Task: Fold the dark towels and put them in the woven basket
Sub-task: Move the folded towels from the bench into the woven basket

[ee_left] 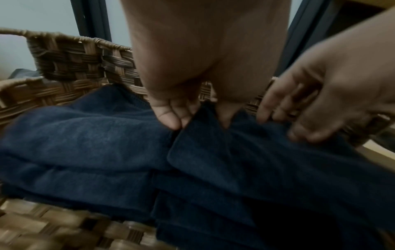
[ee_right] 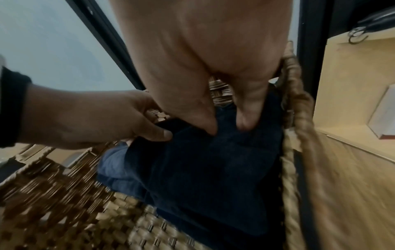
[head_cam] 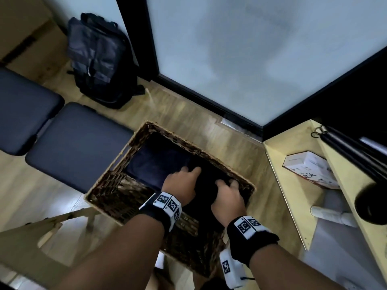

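Observation:
The woven basket [head_cam: 104, 185] stands on the wood floor, and both my hands reach into it. A folded dark blue towel [head_cam: 155, 164] lies in its left part. A second dark towel [head_cam: 207, 185] lies beside it on the right, under my hands. My left hand [head_cam: 191, 170] pinches a fold of this towel [ee_left: 213, 160] between fingers and thumb at its far left edge. My right hand [head_cam: 227, 183] grips the same towel [ee_right: 203, 169] near the basket's right wall, thumb and fingers dug into the cloth. The towel's underside and the basket floor beneath it are hidden.
A black backpack [head_cam: 100, 59] leans by the frosted glass door [head_cam: 251, 49]. Two dark padded stools [head_cam: 77, 143] stand left of the basket. A yellow shelf unit [head_cam: 297, 195] with a white box [head_cam: 310, 168] is on the right. A wooden frame [head_cam: 62, 218] sits at lower left.

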`<state>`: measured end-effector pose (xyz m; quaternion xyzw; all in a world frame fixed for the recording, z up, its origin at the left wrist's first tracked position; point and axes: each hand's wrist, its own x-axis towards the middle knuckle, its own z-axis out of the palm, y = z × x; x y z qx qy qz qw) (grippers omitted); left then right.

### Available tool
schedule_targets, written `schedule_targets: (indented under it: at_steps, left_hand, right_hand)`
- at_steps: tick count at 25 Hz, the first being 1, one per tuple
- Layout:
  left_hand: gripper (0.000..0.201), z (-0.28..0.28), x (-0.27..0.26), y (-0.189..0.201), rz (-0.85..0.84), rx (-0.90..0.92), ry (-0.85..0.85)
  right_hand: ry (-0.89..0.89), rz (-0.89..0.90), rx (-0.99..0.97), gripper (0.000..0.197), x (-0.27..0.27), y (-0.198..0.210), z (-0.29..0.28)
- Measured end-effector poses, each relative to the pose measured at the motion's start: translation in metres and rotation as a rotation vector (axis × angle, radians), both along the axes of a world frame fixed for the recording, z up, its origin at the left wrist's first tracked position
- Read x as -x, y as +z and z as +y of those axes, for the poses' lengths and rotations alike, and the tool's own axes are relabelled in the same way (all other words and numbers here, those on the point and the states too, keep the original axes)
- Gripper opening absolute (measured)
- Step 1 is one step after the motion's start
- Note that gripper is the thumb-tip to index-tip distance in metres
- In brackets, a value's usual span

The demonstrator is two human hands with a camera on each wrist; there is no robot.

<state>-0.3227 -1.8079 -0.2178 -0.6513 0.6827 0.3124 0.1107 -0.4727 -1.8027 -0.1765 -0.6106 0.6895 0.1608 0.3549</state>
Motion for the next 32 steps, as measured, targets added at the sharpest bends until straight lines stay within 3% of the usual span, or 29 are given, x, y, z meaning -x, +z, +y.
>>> schedule_targets:
  at_steps: [5, 11, 16, 20, 24, 28, 30, 32]
  left_hand:
    - [0.050, 0.019, -0.006, 0.006, -0.091, -0.047, -0.031]
    - [0.015, 0.056, -0.070, 0.054, 0.191, -0.130, 0.341]
    - [0.021, 0.157, -0.168, 0.111, 0.154, 0.108, 0.720]
    - [0.024, 0.263, -0.252, 0.148, 0.074, 0.255, 1.054]
    - [0.011, 0.367, -0.336, 0.169, -0.109, 0.383, 1.315]
    - [0.019, 0.443, -0.391, 0.165, -0.261, 0.459, 1.563]
    - [0.031, 0.469, -0.406, 0.156, -0.225, 0.366, 1.680]
    - [0.042, 0.483, -0.417, 0.149, -0.021, 0.314, 1.784]
  right_hand:
    - [0.190, -0.050, -0.162, 0.063, -0.002, -0.021, -0.002]
    - [0.357, -0.060, -0.052, 0.052, -0.051, 0.006, 0.020]
    - [0.520, -0.306, 0.030, 0.023, -0.169, 0.064, 0.064]
    - [0.692, -0.434, 0.057, 0.023, -0.289, 0.102, 0.109]
    - [0.867, -0.534, 0.015, 0.017, -0.410, 0.123, 0.181]
    - [0.848, -0.611, -0.013, 0.028, -0.493, 0.122, 0.246]
    - [0.846, -0.604, -0.045, 0.031, -0.520, 0.116, 0.273]
    - [0.811, -0.587, -0.050, 0.038, -0.537, 0.110, 0.292]
